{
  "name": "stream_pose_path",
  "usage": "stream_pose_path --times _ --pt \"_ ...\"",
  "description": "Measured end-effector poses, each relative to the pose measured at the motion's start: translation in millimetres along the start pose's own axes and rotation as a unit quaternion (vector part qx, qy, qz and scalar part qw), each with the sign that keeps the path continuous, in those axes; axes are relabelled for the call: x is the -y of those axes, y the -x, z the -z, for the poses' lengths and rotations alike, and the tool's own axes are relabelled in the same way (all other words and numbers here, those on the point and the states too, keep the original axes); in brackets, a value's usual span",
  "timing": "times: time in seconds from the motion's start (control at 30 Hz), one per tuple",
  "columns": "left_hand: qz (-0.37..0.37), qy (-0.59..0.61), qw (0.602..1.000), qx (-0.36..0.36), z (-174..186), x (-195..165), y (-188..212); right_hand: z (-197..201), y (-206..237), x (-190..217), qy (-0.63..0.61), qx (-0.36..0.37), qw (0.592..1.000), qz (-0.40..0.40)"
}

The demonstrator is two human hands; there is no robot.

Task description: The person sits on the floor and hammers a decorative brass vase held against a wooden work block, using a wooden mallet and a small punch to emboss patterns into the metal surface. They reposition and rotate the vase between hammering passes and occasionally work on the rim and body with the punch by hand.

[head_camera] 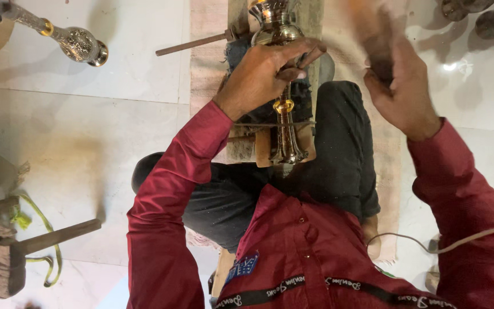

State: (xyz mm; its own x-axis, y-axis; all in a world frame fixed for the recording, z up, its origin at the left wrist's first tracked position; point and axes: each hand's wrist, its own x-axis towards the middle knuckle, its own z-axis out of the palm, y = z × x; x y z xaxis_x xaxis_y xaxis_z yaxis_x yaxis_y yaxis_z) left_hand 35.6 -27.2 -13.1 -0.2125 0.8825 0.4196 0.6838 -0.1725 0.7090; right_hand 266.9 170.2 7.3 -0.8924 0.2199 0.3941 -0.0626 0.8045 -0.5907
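Sitting on a mat [207, 68] over white floor tiles [87, 143], left hand [264, 71] gripping a chisel [301, 64], right hand [398, 86] blurred, grip unclear.

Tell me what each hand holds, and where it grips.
Left hand: thin punch, pinched at its upper end. Right hand: something dark and blurred, unidentifiable.

The right hand [400, 91] was smeared by motion, and whatever it gripped dissolved into a brownish blur [373, 28] running off the top edge, so its kind could not be told. The left hand [261, 74] covered the middle of the ornate metal stem [284, 123], whose top was cut by the frame. A second engraved metal piece [58, 35] at upper left was cropped too. Dark rounded objects [481, 14] at upper right were partly out of view. The wooden mallet [7, 257] was clipped by the left edge.
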Motion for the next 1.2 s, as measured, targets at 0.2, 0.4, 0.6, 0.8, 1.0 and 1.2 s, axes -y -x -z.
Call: stream_pose_path --times 0.2,0.4,0.6,0.8,1.0,1.2 --pt "0.033 -0.011 0.999 0.032 0.4 2.4 -0.3 1.8 -7.9 14.7 0.052 -0.006 0.998 -0.019" --pt "0.003 0.009 1.000 0.024 1.2 0.7 -3.5 -0.3 -5.9 7.5 0.007 -0.003 0.998 -0.056" --pt "-0.010 0.002 1.000 0.029 3.3 -0.1 -7.3 -5.3 0.3 -4.4 0.053 -0.029 0.998 -0.016" --pt "0.008 0.017 0.999 0.050 5.2 2.8 -8.6 -6.2 2.5 -4.1 0.116 -0.017 0.993 -0.028" --pt "-0.017 0.018 0.999 0.039 1.1 11.7 -8.4 -4.7 -5.3 11.0 0.143 -0.019 0.989 -0.023" --pt "-0.001 0.024 0.998 0.064 1.6 16.7 -7.7 -3.3 -3.7 13.8 0.261 0.008 0.965 0.025"
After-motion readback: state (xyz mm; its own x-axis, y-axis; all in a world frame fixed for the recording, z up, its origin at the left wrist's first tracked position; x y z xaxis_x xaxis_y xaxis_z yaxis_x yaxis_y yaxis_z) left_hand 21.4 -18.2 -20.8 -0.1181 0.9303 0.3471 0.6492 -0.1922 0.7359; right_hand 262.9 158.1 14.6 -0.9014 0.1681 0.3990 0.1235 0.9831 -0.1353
